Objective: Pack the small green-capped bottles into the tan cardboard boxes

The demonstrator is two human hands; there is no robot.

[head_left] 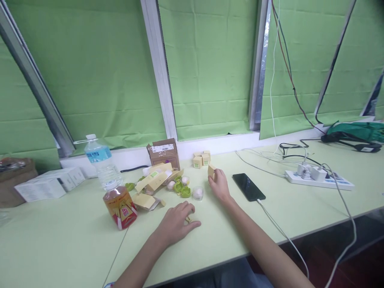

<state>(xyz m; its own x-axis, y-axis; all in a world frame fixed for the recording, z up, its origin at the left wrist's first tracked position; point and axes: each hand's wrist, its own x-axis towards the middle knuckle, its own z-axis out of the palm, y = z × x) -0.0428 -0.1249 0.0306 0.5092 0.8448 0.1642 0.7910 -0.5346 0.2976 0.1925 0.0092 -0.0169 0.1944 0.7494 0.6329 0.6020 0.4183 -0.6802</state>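
Note:
My right hand (220, 185) grips a small tan cardboard box (211, 171) between thumb and fingers, just above the table. My left hand (179, 223) rests low over the table with its thumb and fingers apart. A tiny yellowish piece (188, 219) shows in the gap between them; whether the hand touches it I cannot tell. Between the hands and the back wall lie a clear plastic case with a pale ball-shaped thing (198, 193), green plastic holders (181, 189) and opened tan cartons (154, 181). Several closed little boxes (201, 159) are grouped farther back.
A red-labelled drink bottle (120, 206) and a large water bottle (99, 162) stand at left. Behind the cartons is a brown box (164, 153). White boxes (49, 184) lie far left. A phone (249, 187) on a cable and a power strip (319, 180) are at right.

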